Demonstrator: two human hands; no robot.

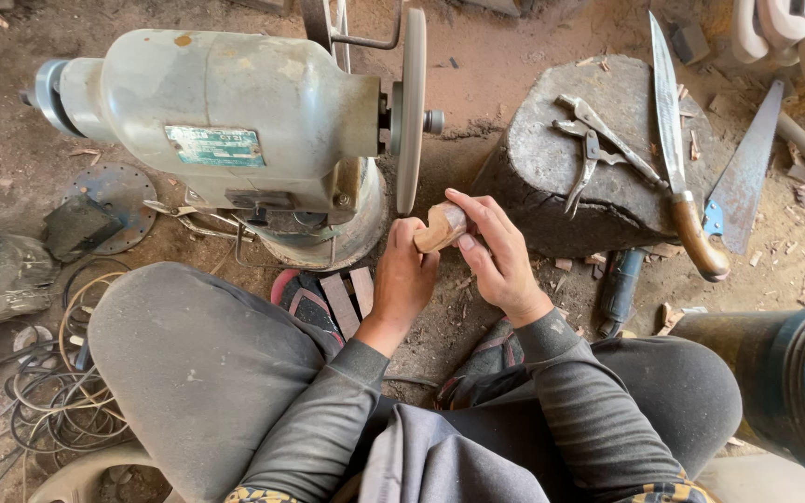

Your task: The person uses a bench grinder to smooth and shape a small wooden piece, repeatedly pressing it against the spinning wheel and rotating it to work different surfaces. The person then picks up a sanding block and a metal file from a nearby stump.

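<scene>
- Coiled wire (58,391) lies on the dirt at the near left, beside the person's knee.
- Bench grinder (235,130), pale green, sits at far left of centre; its grinding disc (411,107) stands edge-on, just above and beyond the hands.
- Left hand (402,279): fingers curled and pressed together, gripping the near, lower end of the small wooden piece (442,226).
- The wooden piece is held between both hands, just below the disc's lower rim, near but apart from it. Its long axis tilts from near-left up to far-right.
- Right hand (500,256): thumb and fingertips pinch the piece's far, upper end; the other fingers are loosely spread. Both hands are equally close to the disc.
- Stone block (552,177) to the right carries pliers (593,149) and a long knife (677,149); a saw blade (747,168) leans just beside it.
- Dark bucket (784,373) at near right.
</scene>
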